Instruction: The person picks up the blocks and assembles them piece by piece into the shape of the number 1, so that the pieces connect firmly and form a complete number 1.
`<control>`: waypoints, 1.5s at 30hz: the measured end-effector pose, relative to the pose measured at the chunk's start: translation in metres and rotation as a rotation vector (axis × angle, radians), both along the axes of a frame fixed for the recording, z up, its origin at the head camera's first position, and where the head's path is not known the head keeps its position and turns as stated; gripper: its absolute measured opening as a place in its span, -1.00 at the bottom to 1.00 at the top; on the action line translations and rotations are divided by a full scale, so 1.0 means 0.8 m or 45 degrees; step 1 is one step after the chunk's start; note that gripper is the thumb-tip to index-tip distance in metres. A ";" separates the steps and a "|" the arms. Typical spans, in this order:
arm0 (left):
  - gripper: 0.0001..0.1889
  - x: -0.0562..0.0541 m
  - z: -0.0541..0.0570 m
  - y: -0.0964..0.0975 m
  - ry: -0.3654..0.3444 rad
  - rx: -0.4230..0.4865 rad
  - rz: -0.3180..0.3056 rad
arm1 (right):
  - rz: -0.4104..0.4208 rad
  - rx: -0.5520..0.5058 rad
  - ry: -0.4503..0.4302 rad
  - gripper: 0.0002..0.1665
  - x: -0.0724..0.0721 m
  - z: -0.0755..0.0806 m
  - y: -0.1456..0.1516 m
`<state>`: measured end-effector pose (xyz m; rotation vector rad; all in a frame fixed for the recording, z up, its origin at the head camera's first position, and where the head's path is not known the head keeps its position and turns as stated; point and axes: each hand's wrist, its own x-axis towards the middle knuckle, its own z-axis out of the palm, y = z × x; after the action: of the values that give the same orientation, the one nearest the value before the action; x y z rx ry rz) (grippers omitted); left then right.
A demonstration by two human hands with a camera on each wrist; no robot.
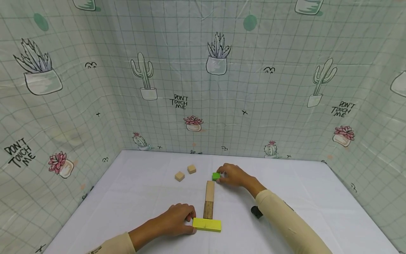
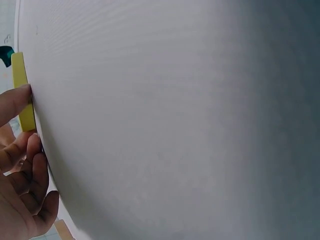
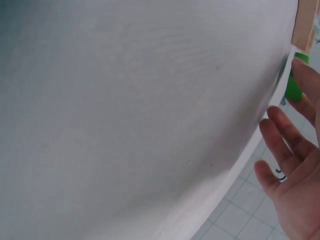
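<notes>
My left hand (image 1: 177, 219) holds a long yellow block (image 1: 207, 224) by its left end, thumb on the near side and index finger at the far corner. The block lies crosswise on the white table. In the left wrist view the thumb presses the yellow block (image 2: 20, 90) and the other fingers are bent. My right hand (image 1: 234, 175) pinches a small green block (image 1: 216, 176) between thumb and index finger, beyond a pale wooden block (image 1: 210, 191). A darker wooden block (image 1: 208, 210) runs from the pale one down to the yellow block. The right wrist view shows the green block (image 3: 294, 89) partly behind the thumb.
Two small pale wooden cubes, a nearer cube (image 1: 179, 176) and a farther cube (image 1: 191, 169), sit left of the row. A black object (image 1: 256, 211) lies beside the right forearm, partly covered by the sleeve. A cactus-print cloth (image 1: 219, 91) surrounds the table (image 1: 136, 197) at the back and sides.
</notes>
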<state>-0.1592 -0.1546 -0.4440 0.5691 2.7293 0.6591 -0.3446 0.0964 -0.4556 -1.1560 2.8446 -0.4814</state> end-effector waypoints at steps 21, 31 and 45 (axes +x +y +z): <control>-0.67 -0.002 0.000 0.000 -0.005 -0.014 0.001 | 0.011 0.056 -0.002 -0.60 -0.005 0.002 -0.004; -0.68 -0.003 -0.004 -0.002 0.002 -0.007 -0.005 | 0.036 0.046 -0.001 -0.60 -0.003 0.001 -0.004; -0.68 -0.003 -0.004 -0.002 -0.001 -0.009 -0.002 | 0.037 0.061 0.007 -0.61 -0.002 -0.001 -0.005</control>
<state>-0.1617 -0.1559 -0.4468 0.5690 2.7296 0.6484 -0.3466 0.0925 -0.4562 -1.1907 2.8226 -0.4075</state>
